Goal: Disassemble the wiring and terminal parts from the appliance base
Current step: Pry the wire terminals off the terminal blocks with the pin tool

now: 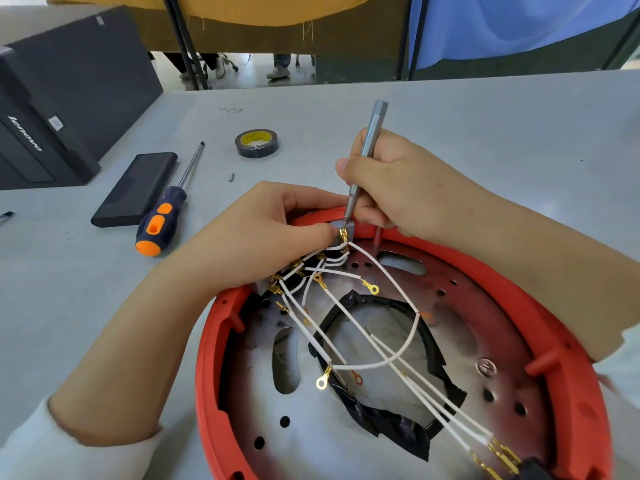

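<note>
The round red appliance base (568,386) lies open side up on the grey table, its metal plate (460,292) crossed by several white wires (391,362) with gold ring terminals. My left hand (263,233) pinches a gold terminal (343,233) on the grey switch block (343,227) at the base's far rim. My right hand (398,181) grips a slim grey precision screwdriver (367,150) like a pen, its tip touching that terminal. A row of black switches (294,275) with more gold terminals sits below my left hand.
An orange-and-black screwdriver (162,220) and a flat black case (136,188) lie left of the base. A roll of black tape (257,143) and a small loose bit (231,177) sit further back. A black computer tower (52,98) stands at far left.
</note>
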Demonstrator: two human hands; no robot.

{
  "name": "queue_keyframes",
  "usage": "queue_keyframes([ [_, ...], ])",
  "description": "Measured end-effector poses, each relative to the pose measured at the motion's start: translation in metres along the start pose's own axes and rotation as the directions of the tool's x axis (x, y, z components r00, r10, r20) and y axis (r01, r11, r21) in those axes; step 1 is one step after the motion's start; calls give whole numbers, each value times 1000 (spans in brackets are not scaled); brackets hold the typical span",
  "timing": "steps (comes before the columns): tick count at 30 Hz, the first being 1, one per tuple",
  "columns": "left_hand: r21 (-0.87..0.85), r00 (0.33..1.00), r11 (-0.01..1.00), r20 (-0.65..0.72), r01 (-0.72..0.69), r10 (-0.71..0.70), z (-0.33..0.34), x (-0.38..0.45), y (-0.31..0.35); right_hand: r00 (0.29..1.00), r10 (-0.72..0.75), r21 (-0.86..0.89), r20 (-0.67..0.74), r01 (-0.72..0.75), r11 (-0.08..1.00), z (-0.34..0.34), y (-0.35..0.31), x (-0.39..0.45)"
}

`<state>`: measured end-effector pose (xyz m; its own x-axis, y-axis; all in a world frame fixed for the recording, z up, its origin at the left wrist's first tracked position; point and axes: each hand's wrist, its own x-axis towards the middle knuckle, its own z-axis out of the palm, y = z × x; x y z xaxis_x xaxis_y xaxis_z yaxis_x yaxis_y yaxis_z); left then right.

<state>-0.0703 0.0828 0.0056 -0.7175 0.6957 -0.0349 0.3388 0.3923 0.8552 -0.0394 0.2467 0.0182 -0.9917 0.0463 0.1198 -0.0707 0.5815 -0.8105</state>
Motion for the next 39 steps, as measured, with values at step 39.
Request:
queue_keyframes([
  [39,1,999,999,6,-33,33,-1,0,-3,989,-146,35,-10,146,989,1,6,-20],
])
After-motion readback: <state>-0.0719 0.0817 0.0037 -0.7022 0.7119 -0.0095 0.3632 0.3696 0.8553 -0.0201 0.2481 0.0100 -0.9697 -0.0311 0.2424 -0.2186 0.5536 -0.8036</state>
